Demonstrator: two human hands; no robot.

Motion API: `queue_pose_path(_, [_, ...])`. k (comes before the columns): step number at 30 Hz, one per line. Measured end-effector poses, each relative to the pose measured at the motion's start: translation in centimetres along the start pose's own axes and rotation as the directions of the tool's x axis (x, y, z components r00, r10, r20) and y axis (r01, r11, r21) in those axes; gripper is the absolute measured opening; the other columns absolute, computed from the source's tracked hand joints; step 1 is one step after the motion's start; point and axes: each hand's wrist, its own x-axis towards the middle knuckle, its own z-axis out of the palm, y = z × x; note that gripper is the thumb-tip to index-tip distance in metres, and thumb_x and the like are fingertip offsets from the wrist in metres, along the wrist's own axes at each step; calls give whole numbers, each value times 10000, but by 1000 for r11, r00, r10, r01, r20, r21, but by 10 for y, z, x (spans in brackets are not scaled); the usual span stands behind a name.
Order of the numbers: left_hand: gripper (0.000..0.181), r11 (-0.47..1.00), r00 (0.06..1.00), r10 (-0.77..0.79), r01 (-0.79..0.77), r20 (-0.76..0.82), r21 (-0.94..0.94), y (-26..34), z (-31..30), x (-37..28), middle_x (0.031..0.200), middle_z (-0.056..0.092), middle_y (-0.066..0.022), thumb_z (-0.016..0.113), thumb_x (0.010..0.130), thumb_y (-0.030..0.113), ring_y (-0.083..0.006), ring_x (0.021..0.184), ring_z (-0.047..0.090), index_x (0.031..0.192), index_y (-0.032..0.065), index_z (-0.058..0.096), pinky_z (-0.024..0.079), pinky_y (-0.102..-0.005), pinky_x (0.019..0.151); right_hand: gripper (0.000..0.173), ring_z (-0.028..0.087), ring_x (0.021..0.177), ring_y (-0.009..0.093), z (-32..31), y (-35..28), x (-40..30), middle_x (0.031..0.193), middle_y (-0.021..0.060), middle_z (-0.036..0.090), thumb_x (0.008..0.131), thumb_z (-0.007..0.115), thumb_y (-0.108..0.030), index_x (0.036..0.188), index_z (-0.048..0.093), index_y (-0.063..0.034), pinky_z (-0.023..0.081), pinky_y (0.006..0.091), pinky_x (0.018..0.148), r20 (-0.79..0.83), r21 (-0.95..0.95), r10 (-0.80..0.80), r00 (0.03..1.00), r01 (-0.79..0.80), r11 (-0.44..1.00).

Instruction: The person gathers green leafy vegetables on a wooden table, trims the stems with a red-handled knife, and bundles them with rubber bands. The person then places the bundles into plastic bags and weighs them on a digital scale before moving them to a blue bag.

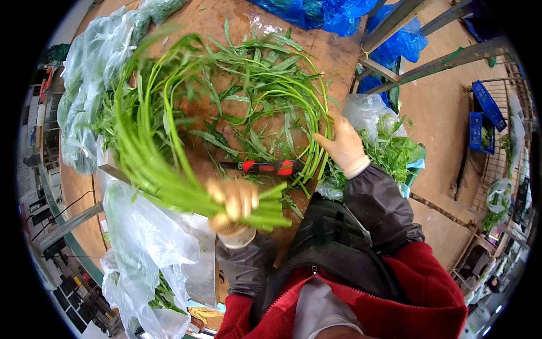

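Observation:
My gloved left hand grips a thick bundle of long green stems, likely water spinach. Cut ends stick out to the right of the fist, and the leafy tops curve up and left, blurred. With thumb over the stems, my gloved right hand holds the right edge of a second, looser pile of leafy stems on the wooden table. Its fingertips are partly hidden. A tool with a black-and-red handle lies between the hands; its working end cannot be made out.
Clear bags of greens line the left side. A plastic bag hangs over a metal plate at lower left. Blue bags lie at the back, beside a metal frame. More greens are right of my hand.

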Motion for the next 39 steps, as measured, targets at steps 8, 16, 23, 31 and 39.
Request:
queue_pose_path(8, [428, 987, 847, -155, 152, -509, -48, -20, -13, -54, 826, 497, -43, 649, 758, 174, -187, 758, 488, 1125, 63, 460, 411, -360, 761, 436, 598, 949, 340, 5, -4, 12, 1002, 192, 622, 787, 654, -340, 1082, 605, -22, 471, 397, 792, 127, 26, 225, 966, -230, 973])
queue_pose_path(16, [361, 948, 849, -319, 278, -421, -157, -31, -4, -64, 1243, 416, -160, 660, 751, 128, -287, 1139, 417, 1079, 82, 516, 371, -435, 946, 306, 540, 939, 147, -8, -48, -31, 1067, 73, 593, 925, 531, -121, 1206, 520, -1, 446, 281, 820, 120, 784, 236, 964, -238, 574])
queue_pose_path(23, [441, 932, 678, -359, 298, -642, -206, -46, 5, -90, 1046, 560, -99, 649, 741, 38, -238, 988, 561, 1147, 14, 481, 461, -361, 900, 392, 492, 1031, 289, -9, -106, -52, 1154, 106, 508, 833, 570, -194, 1186, 532, -30, 398, 402, 885, 127, 146, -498, 858, 480, 865])
queue_pose_path(31, [547, 927, 675, -367, 319, -640, -196, -42, 0, -99, 1115, 528, -82, 647, 750, 59, -228, 1010, 537, 1244, 19, 417, 444, -364, 904, 321, 540, 1012, 295, -1, -104, -52, 1102, 120, 564, 806, 597, -185, 1087, 581, -30, 428, 399, 872, 86, 274, -533, 842, 494, 825])
queue_pose_path(39, [527, 938, 843, -332, 340, -423, -59, -29, 2, -76, 780, 495, -7, 643, 737, 193, -145, 696, 479, 1204, 50, 444, 372, -346, 693, 361, 541, 920, 299, 5, 14, -21, 947, 107, 558, 697, 734, -181, 1011, 610, -56, 446, 392, 782, -19, -2, -139, 990, 139, 990])
